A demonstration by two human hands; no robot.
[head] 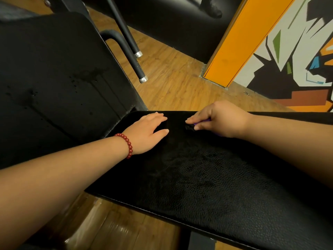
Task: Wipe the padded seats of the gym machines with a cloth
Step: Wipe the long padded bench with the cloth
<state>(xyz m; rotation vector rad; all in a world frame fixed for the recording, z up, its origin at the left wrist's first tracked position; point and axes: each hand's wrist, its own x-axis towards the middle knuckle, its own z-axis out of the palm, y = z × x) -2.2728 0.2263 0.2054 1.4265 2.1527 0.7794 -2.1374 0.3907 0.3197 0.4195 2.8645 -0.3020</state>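
A black padded seat [207,177] with a grained leather-like surface fills the lower middle and right. My left hand [147,131], with a red bead bracelet at the wrist, lies flat and open on the seat's far left end. My right hand [219,120] presses down on the seat's far edge, its fingers closed on a purple cloth [207,120], of which only small bits show under the fingers and palm. A tilted black back pad [57,83] with wet spots and streaks rises at the left, meeting the seat.
Two black metal bars with silver end caps [143,79] slant down behind the back pad. Wood-pattern floor [171,82] lies beyond the seat. An orange pillar [234,46] and a painted wall [292,56] stand at the right, a black bench [171,20] at the back.
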